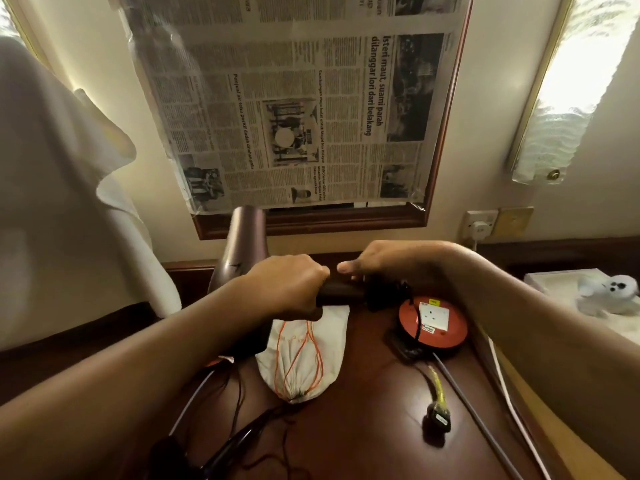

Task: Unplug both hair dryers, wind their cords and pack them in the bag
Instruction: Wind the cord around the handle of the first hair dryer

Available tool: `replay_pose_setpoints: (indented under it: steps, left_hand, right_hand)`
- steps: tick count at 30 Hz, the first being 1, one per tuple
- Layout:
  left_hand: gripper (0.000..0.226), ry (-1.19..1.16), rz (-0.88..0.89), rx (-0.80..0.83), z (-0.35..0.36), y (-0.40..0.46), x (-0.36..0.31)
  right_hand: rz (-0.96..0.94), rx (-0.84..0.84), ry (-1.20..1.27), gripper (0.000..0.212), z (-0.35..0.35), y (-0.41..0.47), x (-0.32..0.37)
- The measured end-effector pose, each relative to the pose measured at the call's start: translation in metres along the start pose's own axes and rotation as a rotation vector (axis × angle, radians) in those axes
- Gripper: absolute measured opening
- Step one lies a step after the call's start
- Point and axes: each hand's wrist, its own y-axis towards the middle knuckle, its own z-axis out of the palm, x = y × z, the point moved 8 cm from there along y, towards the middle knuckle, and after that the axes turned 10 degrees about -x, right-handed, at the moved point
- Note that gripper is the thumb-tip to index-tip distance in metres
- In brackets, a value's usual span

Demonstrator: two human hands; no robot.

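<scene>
Hair dryer [242, 251] sits at my 12 o'clock, held up over the worktop [374, 410]: barrel toward 11, dark handle running 9-to-3, so its long axis lies crosswise between my hands. Left hand [287, 282] is wrapped tight round the handle; right hand [384, 261] is curled over the dark cord bunch [384, 292] at the handle's 3 o'clock end, thumb out, though I cannot tell how firmly it pinches. Bag [304, 355] lies just below at 6 o'clock, mouth toward me, nearer the left hand; I judge winding comes first.
</scene>
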Motion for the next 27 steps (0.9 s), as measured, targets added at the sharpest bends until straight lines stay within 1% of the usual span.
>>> replay_pose_setpoints:
  steps: [3,5,8,10,13,15,16,17,18,19,20,21,23,25,27]
  left_hand:
    - [0.02,-0.124,-0.084,0.041,0.015,0.001,0.008]
    - [0.022,-0.158,-0.106,0.075,0.025,0.0,0.009]
    - [0.024,-0.148,-0.077,0.08,0.038,-0.002,0.004]
    - [0.027,-0.145,-0.066,0.044,0.043,-0.002,0.001]
    - [0.041,-0.095,-0.07,-0.013,0.046,-0.003,0.001]
    - [0.059,-0.149,-0.125,-0.062,0.047,-0.008,0.011]
    - [0.067,-0.225,-0.175,-0.134,0.045,-0.012,0.019]
    - [0.074,-0.315,-0.251,-0.255,0.042,-0.019,0.031]
    - [0.079,-0.408,-0.348,-0.414,0.039,-0.029,0.044]
    - [0.082,-0.509,-0.455,-0.564,0.039,-0.042,0.057]
    - [0.082,-0.627,-0.567,-0.658,0.047,-0.055,0.068]
    - [0.08,-0.762,-0.675,-0.684,0.06,-0.066,0.077]
    - [0.076,-1.06,-0.844,-0.585,0.094,-0.076,0.081]
    - [0.074,-1.346,-0.923,-0.509,0.118,-0.08,0.077]
    - [0.06,-1.509,-0.947,-0.478,0.13,-0.083,0.074]
  right_hand:
    - [-0.198,-0.213,-0.229,0.044,0.004,-0.009,0.014]
    - [-0.3,-0.292,-0.311,0.043,0.011,-0.013,0.01]
    - [-0.354,-0.398,-0.375,0.041,0.021,-0.015,-0.005]
    - [-0.372,-0.471,-0.354,0.04,0.022,-0.017,-0.014]
    - [-0.396,-0.559,-0.313,0.04,0.018,-0.021,-0.019]
    - [-0.401,-0.586,-0.309,0.039,0.018,-0.023,-0.023]
    - [-0.396,-0.594,-0.3,0.039,0.018,-0.023,-0.026]
    - [-0.39,-0.601,-0.281,0.04,0.019,-0.022,-0.03]
    - [-0.384,-0.61,-0.257,0.041,0.02,-0.022,-0.034]
    - [-0.381,-0.623,-0.233,0.041,0.021,-0.022,-0.038]
    - [-0.376,-0.636,-0.215,0.04,0.022,-0.022,-0.042]
    - [-0.368,-0.646,-0.201,0.04,0.023,-0.021,-0.046]
    - [-0.348,-0.653,-0.183,0.039,0.024,-0.019,-0.052]
    - [-0.329,-0.649,-0.175,0.039,0.028,-0.017,-0.056]
    - [-0.32,-0.63,-0.182,0.039,0.034,-0.012,-0.056]
